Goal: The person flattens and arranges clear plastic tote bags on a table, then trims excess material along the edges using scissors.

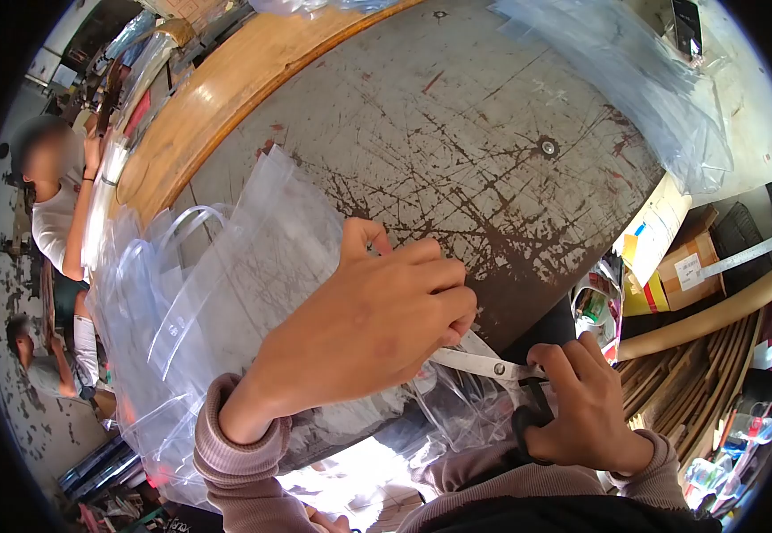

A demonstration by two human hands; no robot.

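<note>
My right hand (581, 404) is wrapped round the dark handles of a pair of scissors (479, 362). The metal blades point left, and their tips disappear beneath my left hand (373, 320). That left hand is palm down with its fingers curled closed at the near edge of the table, and its fingertips are partly hidden. Crumpled clear plastic (466, 409) hangs below its fingers, beside the blades. Left of my left hand lies a pile of clear plastic bags (217, 275), with a handle loop and a snap button showing.
The scratched metal table (457, 115) has a wooden strip (253, 75) along its far left edge. More clear plastic sheets (635, 80) lie at the far right near a phone (686, 28). A cardboard box (692, 258) and stacked boards (697, 373) stand right. Two people are at the left.
</note>
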